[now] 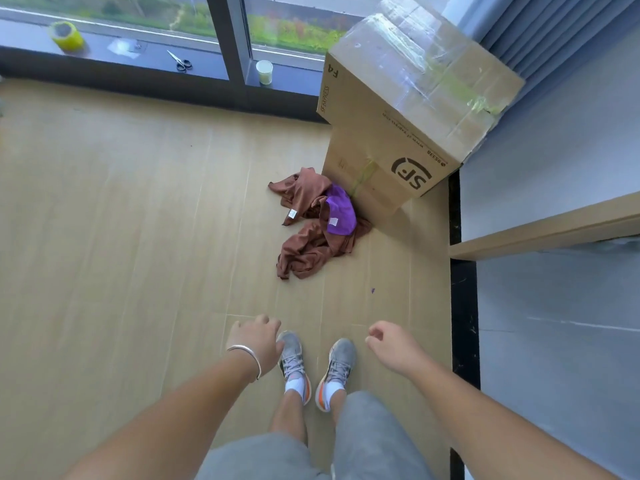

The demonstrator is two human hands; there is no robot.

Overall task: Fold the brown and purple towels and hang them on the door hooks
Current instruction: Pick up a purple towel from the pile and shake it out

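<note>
A crumpled brown towel point(304, 233) lies on the wooden floor against the foot of a cardboard box. A smaller purple towel point(341, 211) sits bunched on top of it, a white label showing. My left hand point(258, 339), with a bracelet at the wrist, hangs above my left shoe, fingers loosely curled and holding nothing. My right hand point(391, 344) hangs to the right of my right shoe, fingers loosely curled, also holding nothing. Both hands are well short of the towels. No door hooks are in view.
Two stacked cardboard boxes point(408, 109) stand right of the towels. A dark window sill point(145, 60) carries a yellow tape roll point(65, 36), scissors point(180, 60) and a small cup point(264, 71). A wooden door edge point(543, 230) and grey wall are at right.
</note>
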